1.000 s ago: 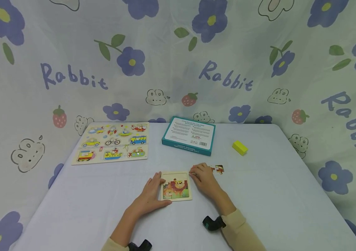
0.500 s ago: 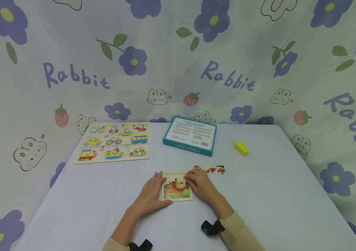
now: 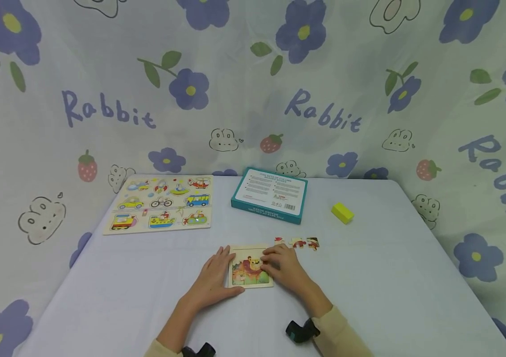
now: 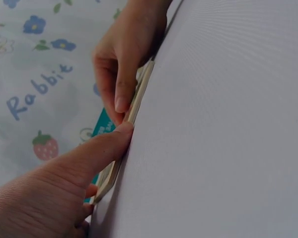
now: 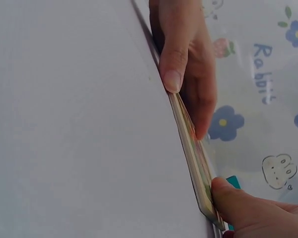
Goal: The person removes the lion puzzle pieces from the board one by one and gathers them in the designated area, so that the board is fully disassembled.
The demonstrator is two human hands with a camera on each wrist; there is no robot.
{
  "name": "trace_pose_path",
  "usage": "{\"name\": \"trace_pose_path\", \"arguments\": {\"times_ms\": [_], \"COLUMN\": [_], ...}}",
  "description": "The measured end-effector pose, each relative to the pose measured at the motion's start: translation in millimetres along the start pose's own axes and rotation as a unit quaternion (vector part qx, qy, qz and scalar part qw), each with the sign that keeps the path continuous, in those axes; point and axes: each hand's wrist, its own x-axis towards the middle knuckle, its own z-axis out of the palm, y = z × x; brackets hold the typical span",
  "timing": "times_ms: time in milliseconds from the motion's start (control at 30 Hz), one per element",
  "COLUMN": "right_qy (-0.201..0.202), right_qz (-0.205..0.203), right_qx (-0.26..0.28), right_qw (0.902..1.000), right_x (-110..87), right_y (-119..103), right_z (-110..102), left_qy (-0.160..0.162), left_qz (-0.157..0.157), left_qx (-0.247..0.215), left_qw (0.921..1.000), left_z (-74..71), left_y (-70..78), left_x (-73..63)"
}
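A small wooden jigsaw puzzle tray point(image 3: 250, 286) with a bear picture lies in front of me. Its left side is held by my left hand point(image 3: 210, 280), the thumb along the near edge and the fingers at the far left corner. My right hand point(image 3: 287, 267) reaches in from the right, its thumb and fingertips pinching at a puzzle piece at the picture's right side; the fingertips mostly hide that piece. In the left wrist view, the right thumb point(image 4: 123, 94) points down over the tray. Just beyond the right hand lie several loose puzzle pieces point(image 3: 312, 243).
At the back left lies a wooden vehicle puzzle board point(image 3: 156, 204). A teal-edged box point(image 3: 270, 194) with printed text stands at the back centre, and a yellow block point(image 3: 342, 212) sits to its right. Behind the white table point(image 3: 404, 297) hangs a flowered curtain point(image 3: 235, 109).
My right hand has moved left from beside the loose pieces onto the right side of the tray, then slightly nearer to me. The left hand has kept its hold.
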Motion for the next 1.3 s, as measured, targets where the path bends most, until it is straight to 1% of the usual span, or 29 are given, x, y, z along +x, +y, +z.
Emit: {"name": "trace_pose_path", "arguments": {"times_ms": [133, 367, 633, 833, 1000, 1133, 1300], "right_qy": [0.0, -0.022, -0.007, -0.009, -0.008, 0.008, 0.031], "right_qz": [0.008, 0.022, 0.014, 0.017, 0.015, 0.001, -0.019], "right_qx": [-0.013, -0.055, -0.046, -0.046, -0.023, -0.013, -0.022], "right_qw": [0.9999, 0.998, 0.9988, 0.9988, 0.9996, 0.9999, 0.9991], "right_x": [-3.7, -12.3, -14.1, -13.4, -11.7, -10.5, -10.3], "right_y": [-4.0, -9.4, -10.8, -11.3, -13.3, -13.5, -11.8], "right_z": [0.7, 1.8, 2.0, 1.9, -0.3, -1.5, -0.7], "left_qy": [-0.006, -0.004, -0.002, -0.001, -0.002, -0.001, -0.001], "left_qz": [-0.003, 0.002, -0.006, -0.005, -0.006, -0.005, -0.005], "left_qx": [0.0, 0.002, 0.001, 0.003, 0.004, 0.005, 0.007], "left_qw": [1.0, 1.0, 1.0, 1.0, 1.0, 1.0, 1.0], "left_z": [-0.4, 0.5, 1.1, 0.2, 0.0, -0.5, -0.7], "left_y": [0.9, 1.3, 1.5, 2.5, 2.6, 3.0, 3.0], "left_x": [-0.5, -1.0, -2.0, -2.8, -2.0, -0.8, 0.3]}}
